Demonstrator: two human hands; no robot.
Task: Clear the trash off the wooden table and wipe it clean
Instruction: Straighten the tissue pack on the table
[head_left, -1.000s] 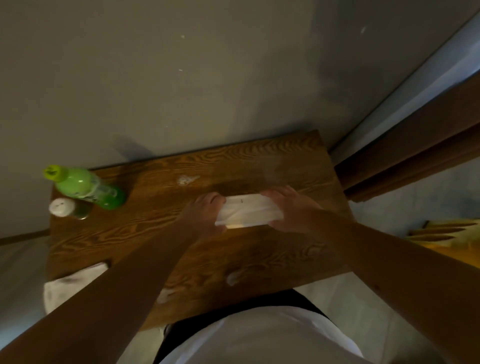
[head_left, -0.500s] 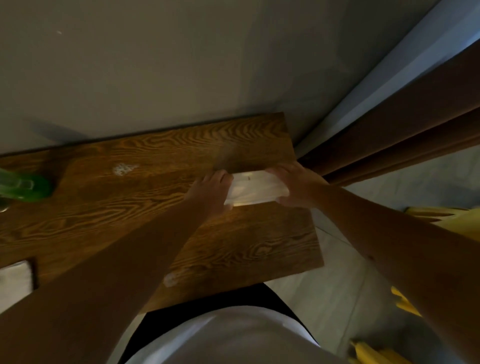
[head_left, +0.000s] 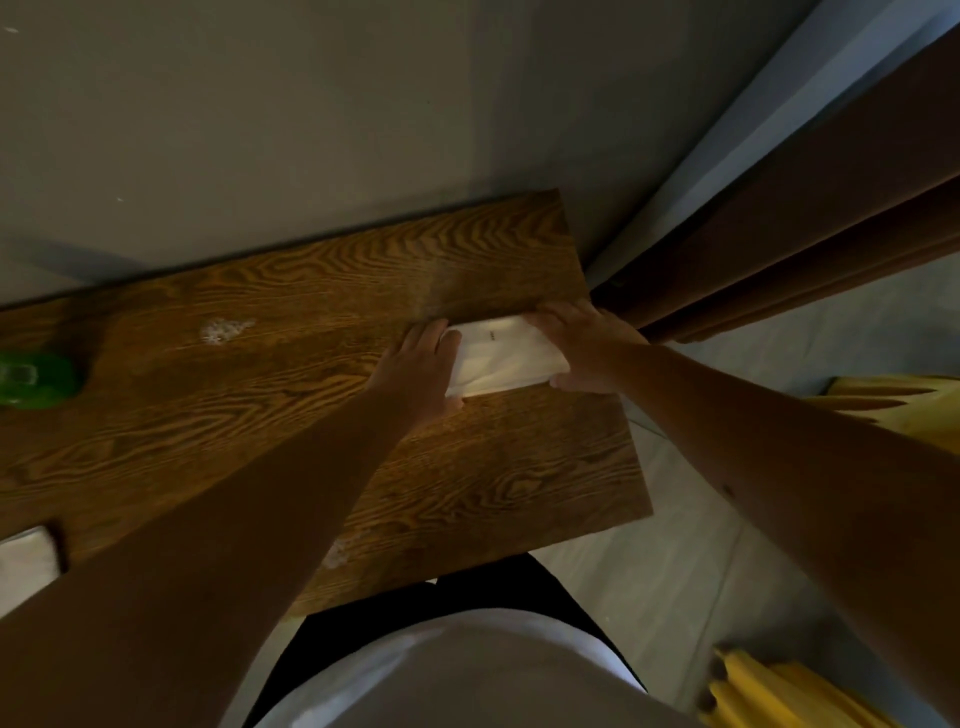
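A folded white cloth (head_left: 501, 358) lies flat on the wooden table (head_left: 291, 395) near its right edge. My left hand (head_left: 418, 371) presses on the cloth's left end and my right hand (head_left: 584, 353) holds its right end, fingers curled over it. Two pale smudges mark the wood, one smudge (head_left: 223, 330) toward the back left and another smudge (head_left: 335, 553) near the front edge under my left forearm. A green plastic bottle (head_left: 34, 379) stands at the far left, cut off by the frame.
A white object (head_left: 23, 566) sits at the table's front left corner. A grey wall runs behind the table. A dark wooden door frame (head_left: 810, 223) stands to the right. Yellow things (head_left: 779, 696) lie on the pale floor at the right.
Both hands have slid the cloth to the right across the table, from near its middle to its right edge. My view has swung right, so the bottle now sits at the left border.
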